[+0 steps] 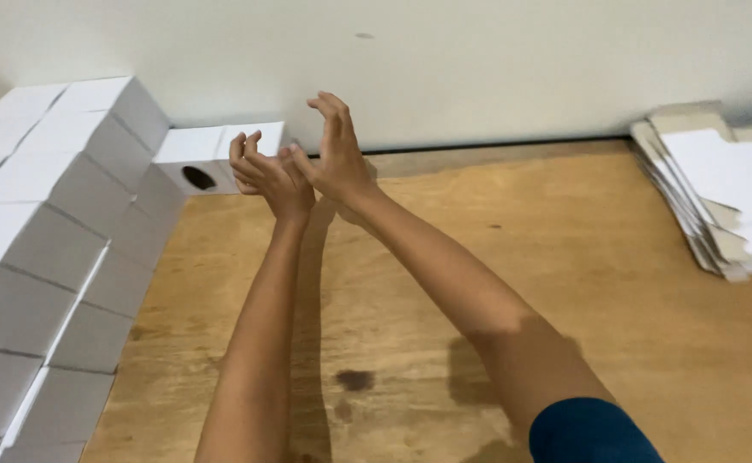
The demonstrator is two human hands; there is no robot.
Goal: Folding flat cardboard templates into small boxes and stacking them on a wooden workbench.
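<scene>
White box [213, 159] with a dark oval hole in its front face sits at the far end of the wooden table [582, 283], close against the pale wall [479, 60] and just beside the top of the box stack. From my seat at the feed, I see my left hand [266, 176] right at that box, fingers curled and touching its right end; whether they clamp it or only rest against it I cannot tell, since the hand covers the contact. My right hand [335, 154] is raised just beside the left one, fingers spread and bent, palm toward the box, holding nothing, released. Both forearms stretch forward over the tabletop, the right one showing a dark blue sleeve [590, 433] at the lower edge.

Further out, the stack of white boxes [59, 240] fills the left side in stepped rows, rising from the near corner to the wall. On the far right lies a pile of flat white and brown card blanks [719, 201], well apart from both hands. A small dark stain [354, 379] marks the wood between my arms
</scene>
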